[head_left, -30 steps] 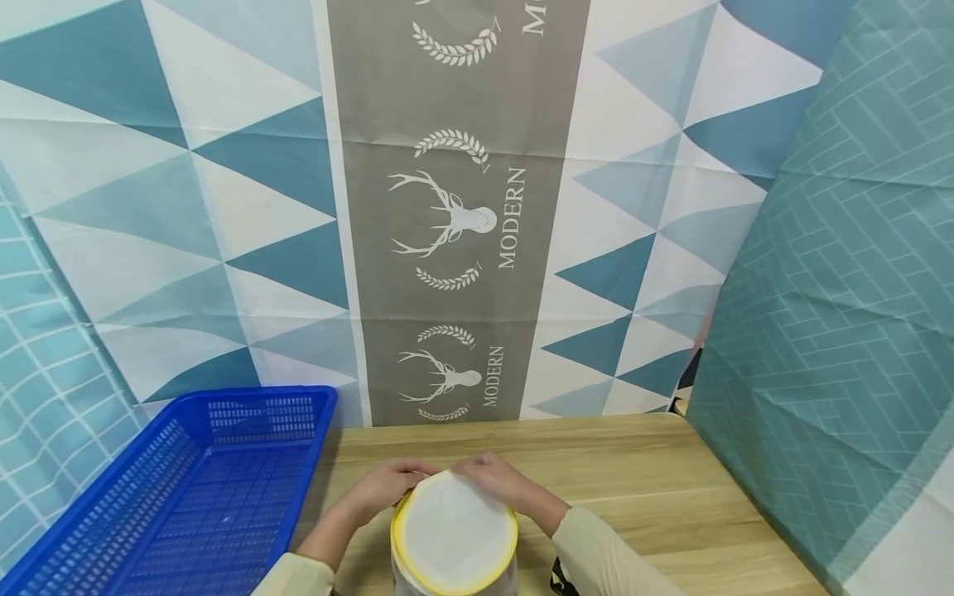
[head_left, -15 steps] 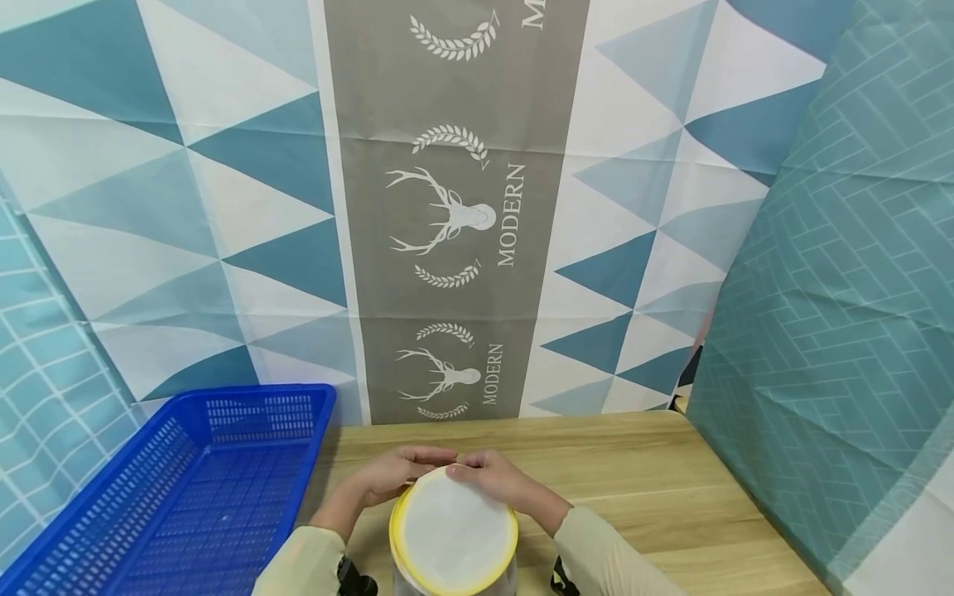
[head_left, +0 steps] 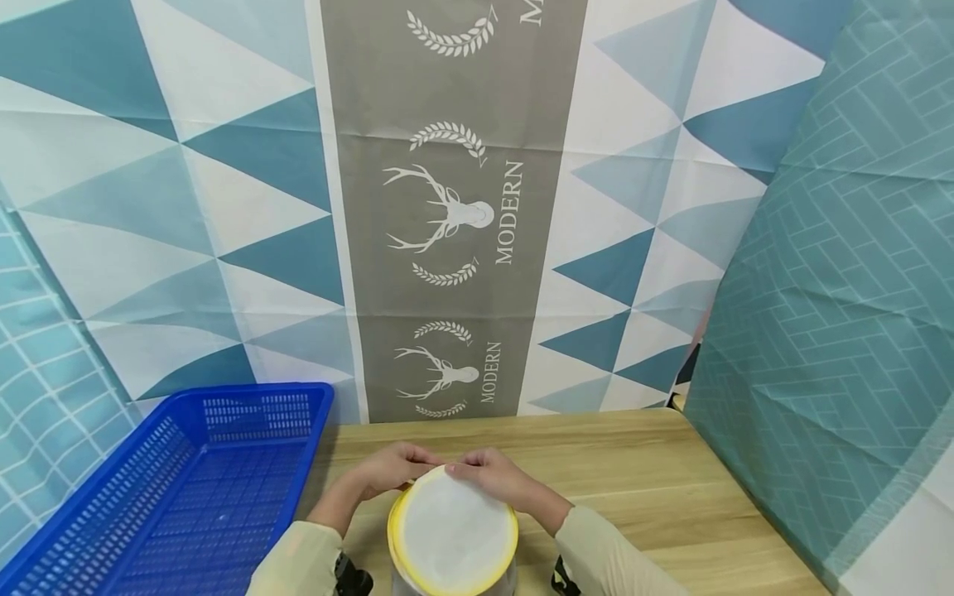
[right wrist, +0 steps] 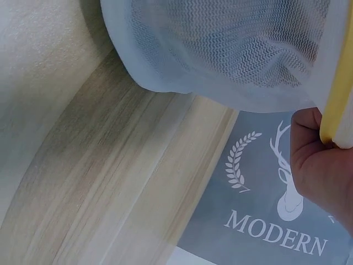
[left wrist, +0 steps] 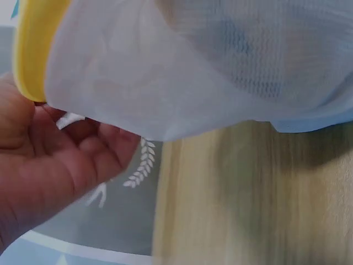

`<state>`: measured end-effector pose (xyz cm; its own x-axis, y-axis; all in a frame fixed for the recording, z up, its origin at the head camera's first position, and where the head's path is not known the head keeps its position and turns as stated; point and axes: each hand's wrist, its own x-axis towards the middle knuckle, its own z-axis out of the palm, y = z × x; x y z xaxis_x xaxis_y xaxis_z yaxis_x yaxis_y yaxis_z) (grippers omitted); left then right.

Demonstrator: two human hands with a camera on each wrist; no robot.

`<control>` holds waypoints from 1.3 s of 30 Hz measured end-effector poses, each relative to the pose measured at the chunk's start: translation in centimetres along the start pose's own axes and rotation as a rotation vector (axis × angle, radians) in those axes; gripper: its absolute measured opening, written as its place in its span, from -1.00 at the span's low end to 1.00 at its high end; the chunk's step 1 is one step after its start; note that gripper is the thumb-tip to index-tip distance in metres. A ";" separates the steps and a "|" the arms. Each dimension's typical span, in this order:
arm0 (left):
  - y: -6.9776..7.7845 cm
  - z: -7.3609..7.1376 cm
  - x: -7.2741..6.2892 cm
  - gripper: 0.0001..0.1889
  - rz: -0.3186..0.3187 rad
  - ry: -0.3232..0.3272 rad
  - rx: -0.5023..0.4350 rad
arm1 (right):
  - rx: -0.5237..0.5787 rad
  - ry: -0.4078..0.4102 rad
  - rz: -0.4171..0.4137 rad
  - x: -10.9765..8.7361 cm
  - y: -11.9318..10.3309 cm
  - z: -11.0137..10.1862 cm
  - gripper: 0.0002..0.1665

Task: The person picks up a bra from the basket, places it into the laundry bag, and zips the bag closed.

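Mesh bag at bottom centre of head view, round white end facing up, long axis roughly upright; on or just above the wood-grain surface, can't tell which. Right hand: fingers pinch the yellow rim, far side. Left hand: fingers curled, pinching beside it. Surface extends right, back edge at printed cloth. Blue perforated basket left, apart. Mesh soft, rippled.
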<state>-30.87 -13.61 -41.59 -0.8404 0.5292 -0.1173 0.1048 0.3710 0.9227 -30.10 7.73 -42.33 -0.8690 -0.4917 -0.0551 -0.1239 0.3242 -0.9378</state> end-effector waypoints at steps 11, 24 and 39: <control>1.0 0.7 -0.8 -0.77 0.121 0.151 0.227 | -0.015 -0.010 -0.007 -0.3 0.2 0.2 -0.57; 0.7 0.7 -1.2 -0.81 0.169 0.232 0.286 | -0.041 -0.006 -0.073 -0.5 0.1 0.3 -0.52; 0.7 0.8 -1.4 -0.79 0.140 0.249 0.212 | -0.042 0.008 -0.006 0.0 -0.3 0.3 -0.54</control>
<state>-29.17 -13.47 -41.12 -0.9112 0.3935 0.1217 0.3140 0.4724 0.8235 -29.97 7.43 -42.16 -0.8718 -0.4877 -0.0467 -0.1490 0.3548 -0.9230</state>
